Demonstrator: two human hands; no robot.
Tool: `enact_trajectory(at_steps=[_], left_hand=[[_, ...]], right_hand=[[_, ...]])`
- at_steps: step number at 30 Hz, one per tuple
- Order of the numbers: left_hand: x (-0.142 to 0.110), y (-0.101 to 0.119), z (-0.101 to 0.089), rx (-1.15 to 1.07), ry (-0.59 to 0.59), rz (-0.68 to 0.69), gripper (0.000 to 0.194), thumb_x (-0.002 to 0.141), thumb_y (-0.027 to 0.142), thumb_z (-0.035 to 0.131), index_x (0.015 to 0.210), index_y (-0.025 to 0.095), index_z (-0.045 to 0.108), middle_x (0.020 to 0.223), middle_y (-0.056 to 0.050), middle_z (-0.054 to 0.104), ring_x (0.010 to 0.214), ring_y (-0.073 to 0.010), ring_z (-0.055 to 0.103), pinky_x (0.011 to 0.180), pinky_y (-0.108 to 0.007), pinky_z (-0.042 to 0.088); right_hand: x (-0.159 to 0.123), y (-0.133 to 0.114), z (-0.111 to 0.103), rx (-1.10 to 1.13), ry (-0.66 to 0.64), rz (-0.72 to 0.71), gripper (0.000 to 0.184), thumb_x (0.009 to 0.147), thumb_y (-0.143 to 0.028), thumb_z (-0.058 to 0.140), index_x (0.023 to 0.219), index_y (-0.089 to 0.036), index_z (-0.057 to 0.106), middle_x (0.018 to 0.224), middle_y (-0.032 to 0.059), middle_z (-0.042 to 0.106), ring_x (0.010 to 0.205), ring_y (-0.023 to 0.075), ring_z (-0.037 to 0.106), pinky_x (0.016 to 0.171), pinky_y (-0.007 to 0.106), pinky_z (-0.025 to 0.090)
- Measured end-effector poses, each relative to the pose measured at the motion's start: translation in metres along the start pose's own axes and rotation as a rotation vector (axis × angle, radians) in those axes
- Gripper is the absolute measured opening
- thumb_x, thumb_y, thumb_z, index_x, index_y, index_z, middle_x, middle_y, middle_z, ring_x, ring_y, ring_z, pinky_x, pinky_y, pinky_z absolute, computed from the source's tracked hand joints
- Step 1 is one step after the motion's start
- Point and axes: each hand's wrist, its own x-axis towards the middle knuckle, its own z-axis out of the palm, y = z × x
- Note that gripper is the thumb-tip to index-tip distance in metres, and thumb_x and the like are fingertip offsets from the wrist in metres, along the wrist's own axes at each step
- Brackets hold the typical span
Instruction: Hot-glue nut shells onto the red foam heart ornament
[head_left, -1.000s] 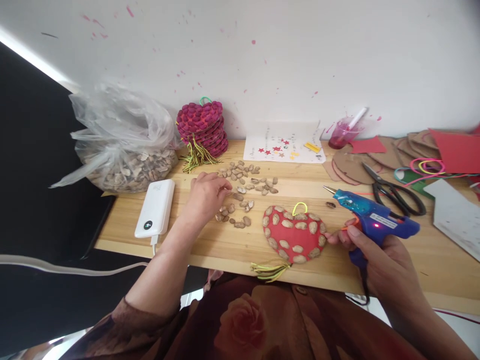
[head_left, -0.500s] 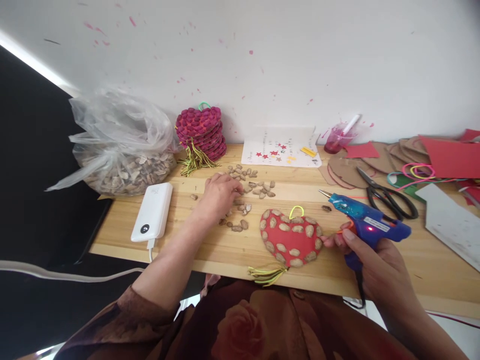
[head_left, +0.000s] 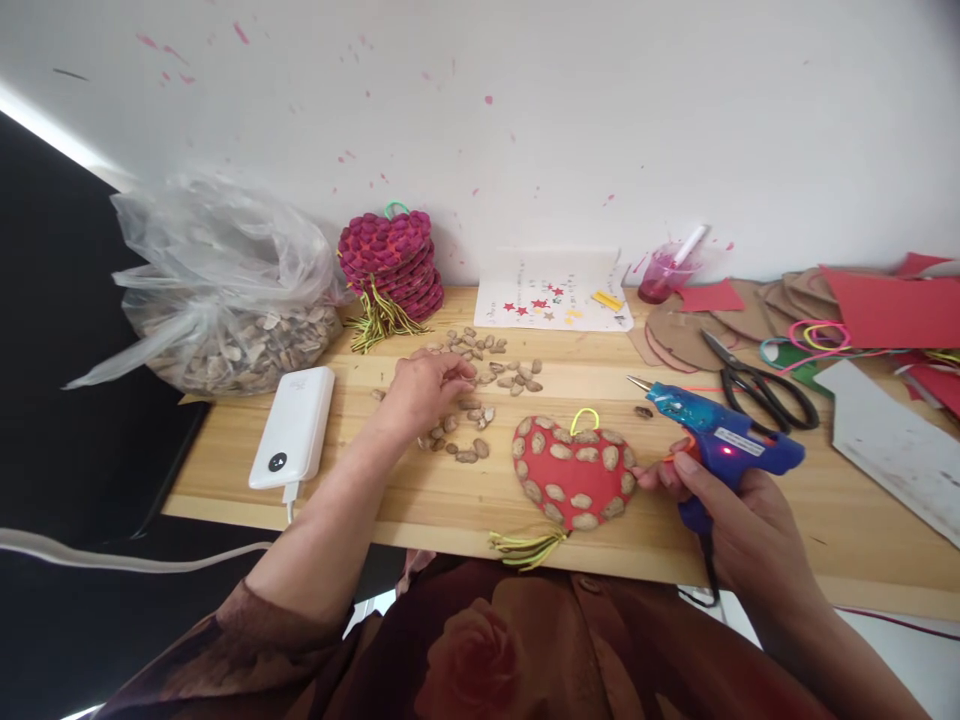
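My left hand [head_left: 427, 393] reaches over a loose group of peanut shells [head_left: 470, 451] on the wooden table. Its fingers are curled down and drawn together; what lies between the fingertips is hidden. My right hand [head_left: 739, 510] is wrapped round a blue glue gun [head_left: 720, 430] with its red light on and its metal nozzle pointing left. Fingertips of that hand reach the right edge of a red heart [head_left: 574, 470]. Peanut shells line the heart's border and form part of an inner row. A yellow loop tops it, and a yarn tassel [head_left: 529, 548] hangs below.
At the left are a plastic bag of shells [head_left: 247, 340] and a white power bank [head_left: 292, 428] with a cable. Purple shell-covered hearts [head_left: 386, 260] lean on the wall near a paper sheet [head_left: 551, 295]. Black scissors [head_left: 765, 390], a cup [head_left: 664, 275] and cardboard pieces [head_left: 686, 335] lie rightward.
The view has turned slightly right, so everything sits a little further left. My left hand stays over the shells, its fingers shifting slightly. My right hand keeps its hold on the glue gun.
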Motion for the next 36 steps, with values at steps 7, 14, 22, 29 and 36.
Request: enact_trajectory(at_steps=[7,14,22,29,36], left_hand=[[0.001,-0.002,0.003,0.022,0.014,0.059,0.013,0.087,0.023,0.067,0.090,0.025,0.079,0.096,-0.003,0.080,0.104,-0.0275,0.068,0.100,-0.044,0.050],[0.001,-0.010,0.009,0.029,0.079,0.137,0.016,0.088,0.029,0.066,0.093,0.027,0.080,0.102,-0.006,0.079,0.105,-0.0289,0.068,0.103,-0.048,0.049],[-0.008,0.002,-0.014,0.037,0.222,0.070,0.034,0.094,0.050,0.057,0.076,0.027,0.075,0.087,-0.004,0.078,0.093,-0.0271,0.071,0.094,-0.042,0.052],[-0.011,-0.010,-0.021,0.117,0.251,0.040,0.029,0.096,0.037,0.054,0.086,0.023,0.078,0.097,-0.005,0.080,0.101,-0.0274,0.072,0.096,-0.040,0.053],[-0.013,-0.018,-0.019,0.149,0.227,0.013,0.014,0.089,0.025,0.067,0.096,0.023,0.080,0.102,-0.006,0.080,0.106,-0.0293,0.069,0.102,-0.046,0.048]], right_hand=[[0.000,0.003,-0.001,-0.001,-0.013,-0.032,0.026,0.075,-0.042,0.088,0.079,-0.023,0.071,0.064,-0.0032,0.065,0.066,0.0194,0.071,0.070,0.029,0.057],[0.000,0.002,0.003,0.028,-0.030,-0.066,0.025,0.077,-0.042,0.087,0.081,-0.023,0.070,0.064,-0.0040,0.066,0.066,0.0190,0.071,0.072,0.031,0.056],[-0.001,0.004,0.000,0.029,-0.038,-0.075,0.022,0.081,-0.040,0.085,0.082,-0.023,0.070,0.065,-0.0042,0.066,0.063,0.0165,0.068,0.071,0.030,0.054],[-0.001,0.000,0.001,-0.004,-0.031,-0.047,0.025,0.079,-0.042,0.086,0.079,-0.022,0.070,0.065,-0.0038,0.065,0.065,0.0167,0.068,0.066,0.027,0.052],[0.000,0.002,-0.001,-0.018,-0.021,-0.012,0.027,0.077,-0.042,0.087,0.078,-0.023,0.069,0.066,-0.0037,0.065,0.065,0.0163,0.068,0.065,0.025,0.052]])
